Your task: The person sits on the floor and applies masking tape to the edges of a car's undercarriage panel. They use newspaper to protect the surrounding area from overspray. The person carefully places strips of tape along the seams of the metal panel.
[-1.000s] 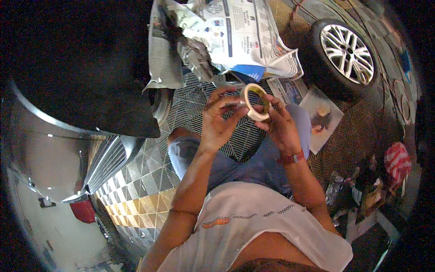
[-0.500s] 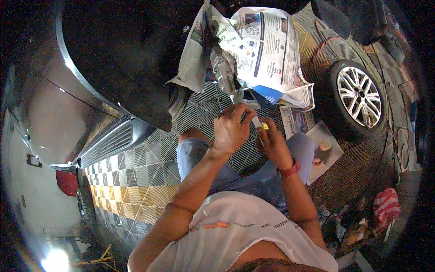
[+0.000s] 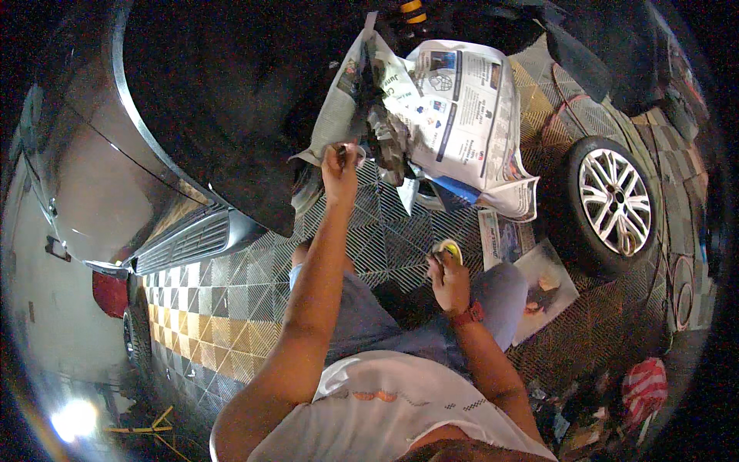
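My left hand (image 3: 340, 173) is raised with its fingers pinched at the lower edge of the grey newspaper sheet (image 3: 329, 115). A small pale strip of tape (image 3: 360, 152) seems to show at its fingertips, partly hidden. Lower and to the right, my right hand (image 3: 449, 286) is closed on a roll of tape (image 3: 449, 248) with a yellow inside, held over my right knee. Printed newspaper (image 3: 469, 108) is draped around dark metal parts (image 3: 389, 142) under the car's wheel arch. A loose paper corner (image 3: 408, 196) hangs below it.
A wheel (image 3: 616, 200) with a silver rim lies at the right. Newspaper pages (image 3: 545, 289) rest on the tiled floor (image 3: 239, 308) beside my right knee. The car's fender (image 3: 115, 138) and side step (image 3: 185, 239) run along the left. A red-striped cloth (image 3: 645, 389) is at the lower right.
My hands have moved apart from beside each other. The left went up and left to the newspaper's edge; the right came down a little with the tape roll.
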Demonstrator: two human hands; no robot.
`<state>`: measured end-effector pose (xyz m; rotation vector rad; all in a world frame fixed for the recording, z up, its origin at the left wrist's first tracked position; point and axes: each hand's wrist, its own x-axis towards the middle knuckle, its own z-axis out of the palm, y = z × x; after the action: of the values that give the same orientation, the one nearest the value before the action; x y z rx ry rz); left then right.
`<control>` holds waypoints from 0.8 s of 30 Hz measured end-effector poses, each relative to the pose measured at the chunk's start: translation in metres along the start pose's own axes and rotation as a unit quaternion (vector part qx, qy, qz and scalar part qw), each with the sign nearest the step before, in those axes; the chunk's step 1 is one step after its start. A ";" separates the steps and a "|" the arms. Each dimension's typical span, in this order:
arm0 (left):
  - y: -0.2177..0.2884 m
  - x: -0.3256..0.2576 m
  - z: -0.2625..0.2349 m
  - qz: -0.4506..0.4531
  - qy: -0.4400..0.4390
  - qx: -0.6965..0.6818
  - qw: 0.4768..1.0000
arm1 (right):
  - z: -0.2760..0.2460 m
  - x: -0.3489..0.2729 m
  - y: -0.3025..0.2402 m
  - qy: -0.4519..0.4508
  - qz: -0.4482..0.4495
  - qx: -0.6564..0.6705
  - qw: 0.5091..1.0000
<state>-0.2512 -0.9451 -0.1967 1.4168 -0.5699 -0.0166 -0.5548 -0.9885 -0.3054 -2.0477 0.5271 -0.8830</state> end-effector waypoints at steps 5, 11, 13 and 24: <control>0.012 0.061 -0.021 0.126 0.078 0.187 0.971 | -0.004 0.006 0.021 -0.028 0.064 0.063 0.996; -0.011 0.143 -0.080 0.250 0.202 0.175 0.931 | -0.002 0.007 0.019 -0.022 0.109 0.024 0.994; -0.010 0.156 -0.086 0.229 0.176 0.181 0.940 | -0.005 0.010 0.013 -0.008 0.124 0.027 0.992; 0.017 0.178 -0.089 0.245 0.201 0.331 0.889 | 0.007 0.002 0.016 -0.002 0.148 -0.079 0.986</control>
<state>-0.0679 -0.9208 -0.1202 1.8211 -0.5933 0.9365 -0.5491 -0.9951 -0.3213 -2.0408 0.8985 -0.6766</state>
